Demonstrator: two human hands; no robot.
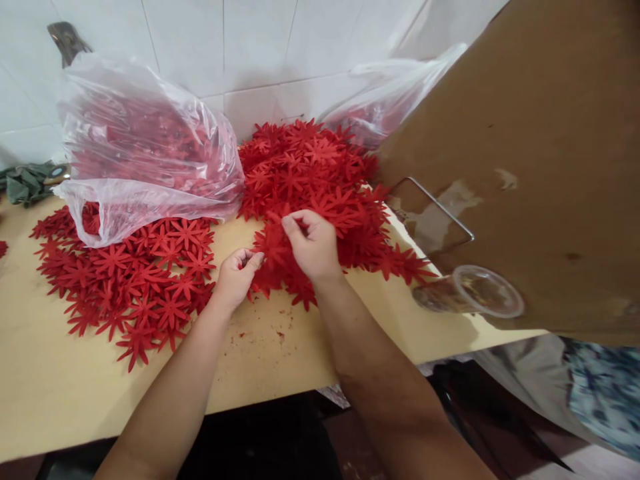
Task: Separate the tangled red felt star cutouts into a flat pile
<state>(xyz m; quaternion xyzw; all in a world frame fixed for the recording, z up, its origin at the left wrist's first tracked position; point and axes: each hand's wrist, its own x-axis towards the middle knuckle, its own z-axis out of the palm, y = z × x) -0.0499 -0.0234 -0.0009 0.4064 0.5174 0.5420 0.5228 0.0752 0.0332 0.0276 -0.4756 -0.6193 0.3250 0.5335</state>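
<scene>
My left hand [237, 276] is closed in a pinch, thumb against fingers, on the edge of a red flower-shaped cutout [276, 245] with long narrow petals. Just right of it and a little higher, my right hand [315, 245] is also pinched, at the upper side of the same blurred red petals. Exactly where each fingertip grips is hard to see. Behind and beneath both hands spreads a heap of similar red flower cutouts [305, 163]. Left of my left hand lies a second loose pile of red flower cutouts [143, 280].
A clear plastic bag [150, 143] full of red pieces rests on the left pile; another bag [395, 90] stands behind. A large cardboard box [530, 153] with a metal handle leans at the right. Near it, a clear plastic cup [470, 291] lies tilted. Red crumbs dot the table [270, 363].
</scene>
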